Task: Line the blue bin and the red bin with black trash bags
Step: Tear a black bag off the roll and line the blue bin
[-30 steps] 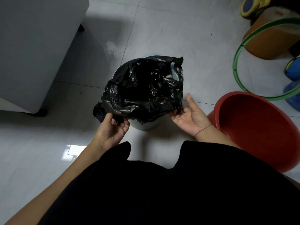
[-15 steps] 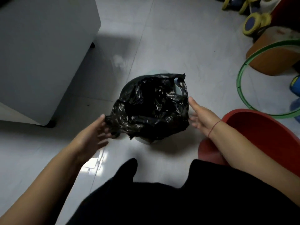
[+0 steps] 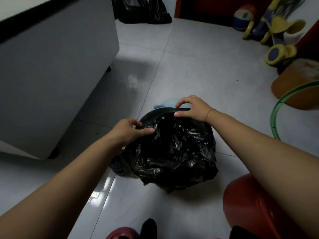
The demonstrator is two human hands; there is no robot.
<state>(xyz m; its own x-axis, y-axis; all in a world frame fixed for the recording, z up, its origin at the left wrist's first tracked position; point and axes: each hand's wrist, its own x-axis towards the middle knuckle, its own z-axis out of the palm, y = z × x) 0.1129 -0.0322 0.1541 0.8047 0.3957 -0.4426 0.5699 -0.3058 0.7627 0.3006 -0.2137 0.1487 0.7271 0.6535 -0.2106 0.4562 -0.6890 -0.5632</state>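
Note:
A black trash bag (image 3: 174, 152) drapes over the pale blue bin (image 3: 162, 104) on the floor; only a sliver of the bin's far rim shows. My left hand (image 3: 130, 131) pinches the bag's edge at the bin's far-left rim. My right hand (image 3: 191, 107) grips the bag's edge at the far rim, fingers curled over it. The red bin (image 3: 250, 209) stands at the lower right, partly behind my right forearm, with no bag visible on it.
A grey cabinet (image 3: 55, 75) stands on the left. Full black bags (image 3: 143, 11) lean at the back. A toy vehicle (image 3: 274, 35), a brown stool (image 3: 298, 83) and a green hoop (image 3: 276, 116) crowd the right side. A small black bundle (image 3: 118, 165) lies left of the bin.
Both hands have moved from the bin's near side to its far rim and taken hold of the bag's edge. The view has tilted up, showing more of the room.

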